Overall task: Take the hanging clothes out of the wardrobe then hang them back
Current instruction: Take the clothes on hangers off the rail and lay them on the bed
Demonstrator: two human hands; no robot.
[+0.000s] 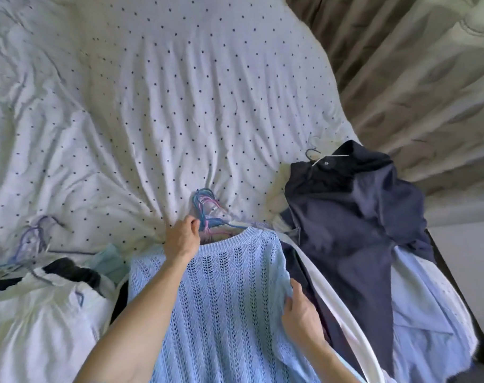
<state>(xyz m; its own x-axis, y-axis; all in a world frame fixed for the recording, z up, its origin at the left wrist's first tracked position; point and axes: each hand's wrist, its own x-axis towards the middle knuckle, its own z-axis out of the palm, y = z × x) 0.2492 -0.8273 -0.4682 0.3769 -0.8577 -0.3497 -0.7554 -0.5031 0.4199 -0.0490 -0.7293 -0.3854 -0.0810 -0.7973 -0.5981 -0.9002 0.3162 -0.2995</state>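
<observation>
Head view, looking down on a bed (pixel 152 106) with a white, dark-dotted duvet, creased throughout. Left forearm enters from the bottom edge and runs up and slightly right across a pale blue knit sweater (pixel 221 299), which lies flat on the bed at lower centre with its neckline towards the far side. Left hand (pixel 181 240) sits at the sweater's collar, back of the hand up, wrist roughly straight; its grip is narrow, fingers curled round the neck of a hanger bundle (pixel 205 214) of blue and pink wire whose hooks rest on the duvet just beyond the collar. Right forearm comes in from the lower right, angled up and left. Right hand (pixel 301 316) is at the sweater's right edge, thumb on top and fingers tucked under, the grip pinching a fold of the knit. A white strap (pixel 318 286) curves down along that side, passing just beside the right hand. Right of it, a navy garment (pixel 354 230) lies spread on the bed, its own hanger hook (pixel 312 154) showing at the collar; a light blue shirt (pixel 428 313) lies partly under it. At lower left, a white garment (pixel 42 327) lies in a heap with loose hangers (pixel 33 239) just beyond it. Brown curtain (pixel 401 64) fills the upper right.
</observation>
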